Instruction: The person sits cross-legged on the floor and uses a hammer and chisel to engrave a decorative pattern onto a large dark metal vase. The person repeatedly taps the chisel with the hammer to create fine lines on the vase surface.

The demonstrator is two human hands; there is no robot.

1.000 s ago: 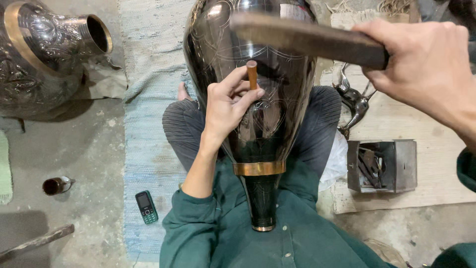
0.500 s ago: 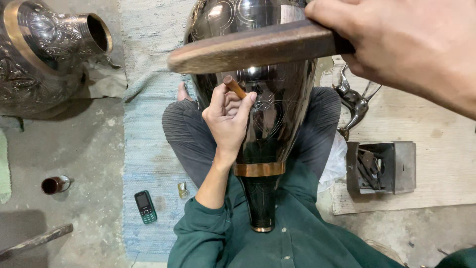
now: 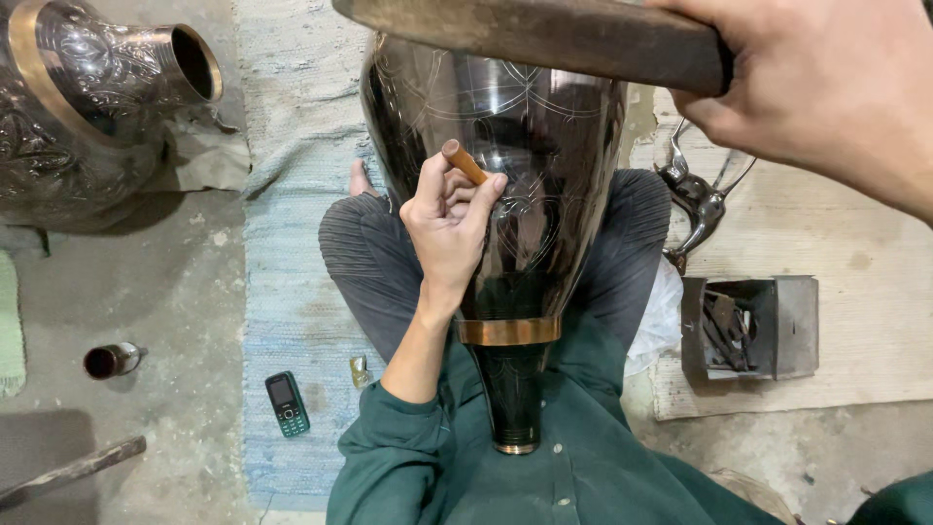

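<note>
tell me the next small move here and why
Probably bring the mallet in the right hand down onto the chisel. The left hand holds it tip-down against the vase, and the mallet is raised above its free end.

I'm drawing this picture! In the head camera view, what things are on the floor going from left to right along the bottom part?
Wooden stick → small dark cup → mobile phone → neck of the dark engraved vase → metal box of tools.

Soft, even overhead light gleams off the dark vase (image 3: 505,146) on my lap, while my near right hand (image 3: 826,87) looks blurred.
</note>
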